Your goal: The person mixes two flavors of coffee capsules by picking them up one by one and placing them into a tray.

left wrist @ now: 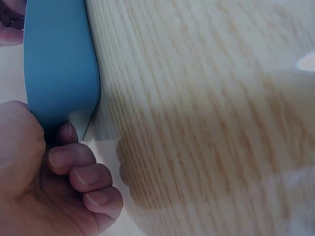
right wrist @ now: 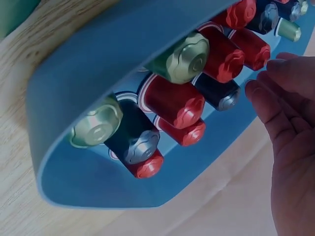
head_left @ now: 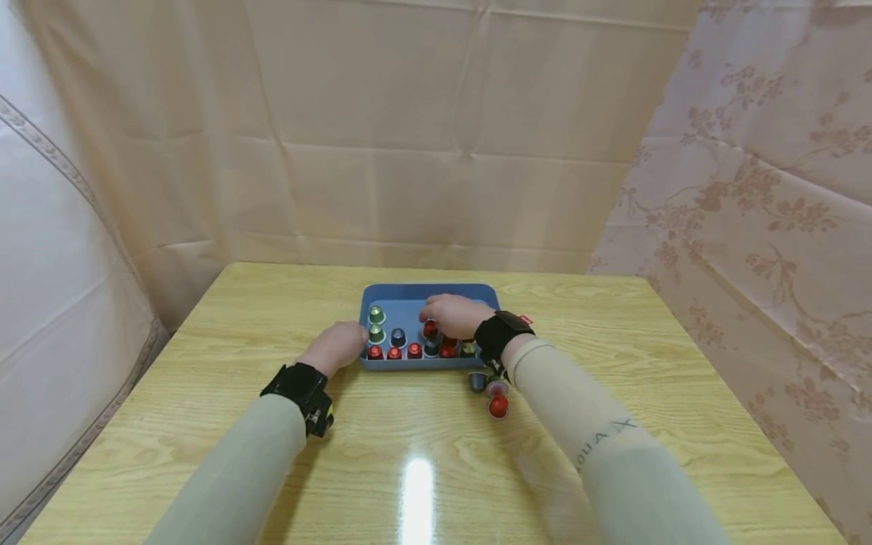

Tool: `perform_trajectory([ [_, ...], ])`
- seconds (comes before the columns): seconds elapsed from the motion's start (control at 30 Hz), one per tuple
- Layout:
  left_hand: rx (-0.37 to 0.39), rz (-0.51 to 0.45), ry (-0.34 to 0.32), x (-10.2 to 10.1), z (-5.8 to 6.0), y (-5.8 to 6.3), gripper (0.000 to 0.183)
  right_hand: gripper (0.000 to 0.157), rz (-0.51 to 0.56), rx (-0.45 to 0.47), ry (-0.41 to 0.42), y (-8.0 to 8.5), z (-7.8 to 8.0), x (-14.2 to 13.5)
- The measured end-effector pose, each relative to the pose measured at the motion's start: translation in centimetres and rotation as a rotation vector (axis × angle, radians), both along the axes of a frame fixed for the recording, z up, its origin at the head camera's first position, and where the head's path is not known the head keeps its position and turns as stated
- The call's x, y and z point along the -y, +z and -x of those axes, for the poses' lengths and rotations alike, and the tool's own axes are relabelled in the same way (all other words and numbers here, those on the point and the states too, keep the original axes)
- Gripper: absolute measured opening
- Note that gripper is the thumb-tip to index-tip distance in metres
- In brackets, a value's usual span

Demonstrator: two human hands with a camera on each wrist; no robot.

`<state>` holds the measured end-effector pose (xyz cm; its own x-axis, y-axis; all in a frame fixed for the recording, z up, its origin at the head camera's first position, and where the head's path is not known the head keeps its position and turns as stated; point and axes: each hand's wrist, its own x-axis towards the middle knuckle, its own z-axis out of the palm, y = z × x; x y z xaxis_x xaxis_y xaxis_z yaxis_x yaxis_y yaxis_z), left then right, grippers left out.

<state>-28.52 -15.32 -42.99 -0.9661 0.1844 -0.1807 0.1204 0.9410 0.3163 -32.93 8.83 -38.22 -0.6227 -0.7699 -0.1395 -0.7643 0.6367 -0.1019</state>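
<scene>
Several coffee capsules in red, green and dark colours stand in a blue tray [head_left: 429, 365]. At the tray's left end my left hand [head_left: 335, 347] grips the wall, its fingers [left wrist: 87, 174] curled by the corner. My right hand [head_left: 458, 315] reaches over the tray's right half. In the right wrist view its thumb and fingertips are slightly apart with nothing between them, close beside a red capsule [right wrist: 250, 48]. A dark capsule [right wrist: 218, 91] stands nearby, along with another red capsule [right wrist: 172, 101] and a green capsule [right wrist: 182, 59]. The right hand and wrist cover part of the tray in the head view.
On the table [head_left: 381, 439], by the tray's front right corner, lie a dark capsule [head_left: 478, 381], a capsule with its pale lid [head_left: 497, 389] showing and a red capsule [head_left: 499, 407]. A beige curtain [head_left: 409, 151] hangs behind the table.
</scene>
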Motion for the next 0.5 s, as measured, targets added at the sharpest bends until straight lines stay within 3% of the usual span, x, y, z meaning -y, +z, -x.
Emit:
perform_trajectory([
  [0.5, -0.015, 0.003, -0.017, 0.0, -0.5, -0.1, 0.03, 0.026, 0.075, -0.085, 0.116, 2.1, -2.8, -3.0],
])
